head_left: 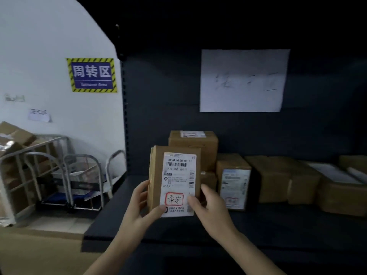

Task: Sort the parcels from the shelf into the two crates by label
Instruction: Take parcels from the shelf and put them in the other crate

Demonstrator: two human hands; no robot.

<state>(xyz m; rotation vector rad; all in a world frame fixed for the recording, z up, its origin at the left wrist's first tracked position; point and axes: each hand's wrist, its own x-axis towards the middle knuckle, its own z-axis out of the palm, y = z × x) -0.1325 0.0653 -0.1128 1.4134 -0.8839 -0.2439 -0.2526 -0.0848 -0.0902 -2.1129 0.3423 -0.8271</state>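
Left hand (139, 207), right hand (208, 207) up front | dark shelf (119, 221), brown boxes (278, 179) along back, wall sign (92, 75) left | parcel (174, 175) upright above shelf, fingers (156, 212) of both hands gripping its lower sides

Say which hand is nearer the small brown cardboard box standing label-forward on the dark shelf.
Right. The right hand, gripping the held brown parcel, is just left of that box; the left hand grips the parcel's far side.
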